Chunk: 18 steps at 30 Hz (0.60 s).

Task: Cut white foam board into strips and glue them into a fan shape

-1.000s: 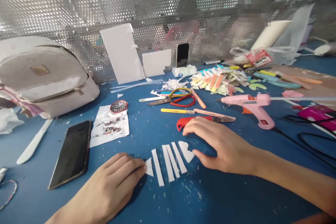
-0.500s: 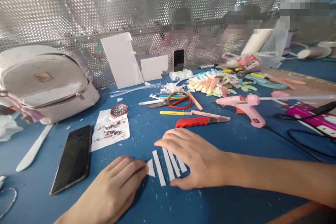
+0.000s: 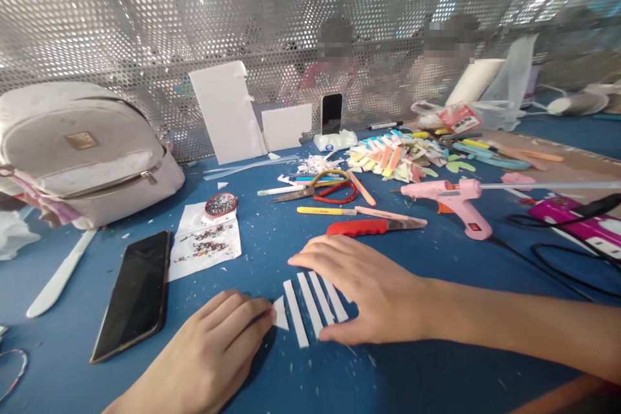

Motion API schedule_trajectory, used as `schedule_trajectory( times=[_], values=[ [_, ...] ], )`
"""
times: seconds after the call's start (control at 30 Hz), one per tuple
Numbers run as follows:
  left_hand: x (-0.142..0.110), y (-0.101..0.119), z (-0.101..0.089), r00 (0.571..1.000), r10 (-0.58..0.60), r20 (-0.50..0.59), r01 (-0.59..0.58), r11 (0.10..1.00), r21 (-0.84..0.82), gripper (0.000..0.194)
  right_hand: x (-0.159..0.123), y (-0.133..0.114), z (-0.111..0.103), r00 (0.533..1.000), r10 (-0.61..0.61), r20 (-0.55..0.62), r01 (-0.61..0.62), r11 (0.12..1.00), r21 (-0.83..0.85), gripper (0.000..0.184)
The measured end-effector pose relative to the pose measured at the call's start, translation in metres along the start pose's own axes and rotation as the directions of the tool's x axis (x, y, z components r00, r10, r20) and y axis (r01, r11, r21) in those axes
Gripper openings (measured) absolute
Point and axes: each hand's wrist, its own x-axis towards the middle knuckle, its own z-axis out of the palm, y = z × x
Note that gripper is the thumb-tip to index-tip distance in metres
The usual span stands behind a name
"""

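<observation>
Over the last second the right hand (image 3: 373, 297) has shifted left, from beside the row to over it. The two middle white strips (image 3: 295, 314), then crowded together, now sit apart. Left hand (image 3: 218, 336) has barely moved.

Key relation: row runs left to right between the hands, the strips' long axes going from far-left to near-right, roughly parallel. Right hand is nearer, thumb at the near end of the second strip from the left, fingers arched past the far ends. Its grip is spread wide, nothing visibly pinched; can't tell if the thumb is touching. Left fingers are bunched together, tips at the left corner of a white scrap (image 3: 281, 314); can't tell if that's a pinch or just a press.

Location: on the blue surface (image 3: 412, 375), well out from its far edge at the perforated screen (image 3: 145, 26), near side of the red-handled knife (image 3: 359, 227).

Look: four visible, flat, narrow, plain white, straight-sided. Rightmost one partly under the right hand; anything beneath the palm is hidden.
</observation>
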Motion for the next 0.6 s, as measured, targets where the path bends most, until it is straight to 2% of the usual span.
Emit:
schedule_trajectory(
  times=[0.13, 0.2, 0.27, 0.6],
  values=[
    [-0.002, 0.001, 0.002, 1.000, -0.007, 0.003, 0.007, 1.000, 0.004, 0.033, -0.004, 0.005, -0.020, 0.995, 0.077, -0.063, -0.078, 0.997, -0.009, 0.027],
    [-0.004, 0.001, 0.005, 1.000, -0.016, -0.009, 0.016, 1.000, 0.000, 0.035, -0.007, 0.010, -0.026, 0.990, 0.116, -0.085, -0.119, 0.993, -0.029, 0.010],
    [-0.006, 0.000, 0.007, 1.000, -0.022, -0.020, 0.022, 1.000, -0.009, 0.036, -0.011, 0.014, -0.029, 0.986, 0.142, -0.093, -0.147, 0.988, -0.049, 0.006],
    [-0.011, -0.001, 0.013, 0.999, -0.032, -0.034, 0.032, 0.999, -0.006, 0.036, -0.025, 0.023, -0.034, 0.965, 0.262, 0.002, -0.259, 0.957, -0.129, 0.008]
  ],
)
